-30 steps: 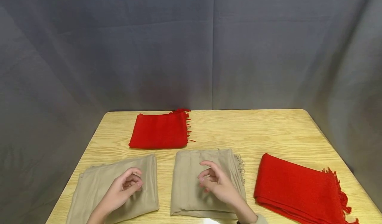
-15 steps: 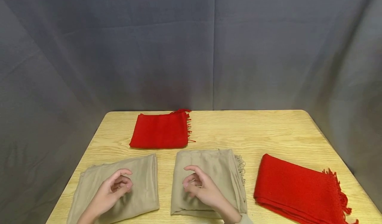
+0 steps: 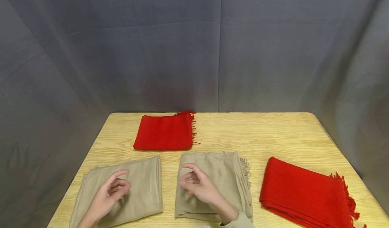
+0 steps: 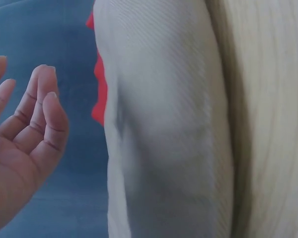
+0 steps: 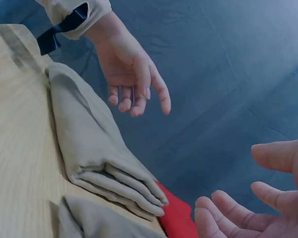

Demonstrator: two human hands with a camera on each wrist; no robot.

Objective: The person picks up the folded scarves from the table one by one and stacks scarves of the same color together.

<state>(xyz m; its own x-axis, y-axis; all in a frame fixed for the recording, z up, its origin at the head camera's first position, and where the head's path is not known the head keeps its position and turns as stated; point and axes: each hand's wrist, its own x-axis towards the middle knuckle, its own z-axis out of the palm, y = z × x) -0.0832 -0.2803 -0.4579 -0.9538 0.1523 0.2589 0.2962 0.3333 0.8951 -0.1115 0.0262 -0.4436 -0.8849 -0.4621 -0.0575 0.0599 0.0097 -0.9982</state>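
Note:
My left hand (image 3: 110, 192) hovers over a folded beige scarf (image 3: 143, 191) at the front left, its fingers loosely curved around nothing. In the left wrist view that hand (image 4: 25, 134) shows a bare palm, apart from the cloth. Above a second folded beige scarf (image 3: 225, 177), fringed along its right side, hangs my right hand (image 3: 202, 189). Its fingers are loosely bent and hold nothing. From the right wrist view, both the left hand (image 5: 126, 69) and the right hand (image 5: 268, 208) appear raised off the layered fabric (image 5: 84, 119).
A folded red scarf (image 3: 164, 133) with fringe lies near the table's back left. Another red scarf (image 3: 304, 191), larger in view and slanted, lies at the front right. Grey curtain (image 3: 194, 49) surrounds the wooden table (image 3: 258, 130) at the back and sides.
Both hands have drifted left, the right one farther, from the middle of its beige scarf toward that scarf's left side. The scarves stay where they were.

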